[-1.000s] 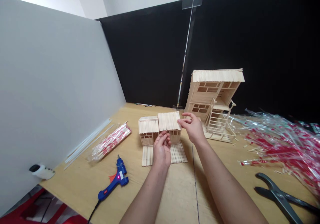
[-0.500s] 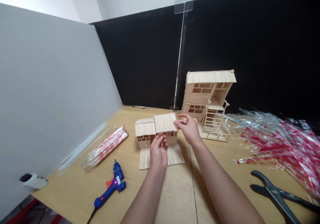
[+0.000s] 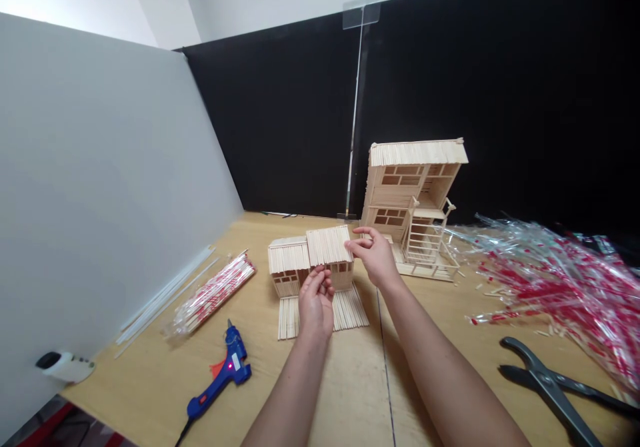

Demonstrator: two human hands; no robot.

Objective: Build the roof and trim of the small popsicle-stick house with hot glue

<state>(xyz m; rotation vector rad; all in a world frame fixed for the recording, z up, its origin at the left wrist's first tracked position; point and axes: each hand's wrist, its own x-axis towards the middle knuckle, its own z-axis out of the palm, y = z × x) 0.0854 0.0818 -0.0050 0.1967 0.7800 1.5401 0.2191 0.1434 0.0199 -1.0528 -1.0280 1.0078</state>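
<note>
A small model house (image 3: 287, 258) made of thin wooden sticks sits mid-table, with a stick-covered roof (image 3: 327, 246) and a stick deck (image 3: 353, 310) in front. At the roof's right edge, my right hand (image 3: 375, 257) is closed in a pinch, thumb and forefinger against the edge. My left hand (image 3: 317, 300) is in front of the house, palm turned up, its fingers curled at the lower eave. It hides part of the front wall and deck. Whatever the left fingertips pinch is too small to make out.
A taller two-storey stick house (image 3: 413, 194) stands behind to the right. A blue glue gun (image 3: 225, 370), a bagged stick bundle (image 3: 215, 294) and white glue sticks (image 3: 165, 300) lie left. Plastic wrappers (image 3: 555, 280) and pliers (image 3: 545, 380) are at right; a white bottle-like object (image 3: 65, 366) is far left.
Both hands keep nearly the same pose at the small house. The whole view has shifted slightly, with things appearing a little further left.
</note>
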